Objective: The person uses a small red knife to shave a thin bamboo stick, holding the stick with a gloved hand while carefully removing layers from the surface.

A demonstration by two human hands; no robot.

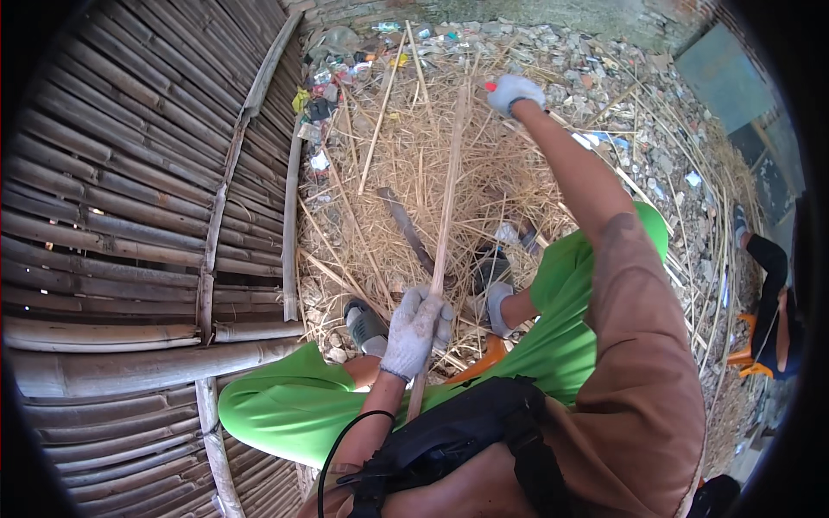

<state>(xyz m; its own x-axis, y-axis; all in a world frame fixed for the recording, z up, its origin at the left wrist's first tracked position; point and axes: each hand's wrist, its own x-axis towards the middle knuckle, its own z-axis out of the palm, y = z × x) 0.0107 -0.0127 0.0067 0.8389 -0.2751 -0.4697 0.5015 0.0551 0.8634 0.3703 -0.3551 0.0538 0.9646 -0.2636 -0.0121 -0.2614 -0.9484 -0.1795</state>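
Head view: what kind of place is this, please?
Probably an outdoor yard where bamboo is worked. A bamboo wall stands at the left, dry straw and rubble cover the ground, and the left hand grips a bamboo strip.

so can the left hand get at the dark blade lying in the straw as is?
Probably not as it stands: the left hand is closed around the bamboo stick, so it isn't free. The blade lies uncovered on the straw just ahead.

The gloved left hand (416, 332) is fisted low near the body, while the right arm stretches far forward, its gloved right hand (515, 92) clenched.
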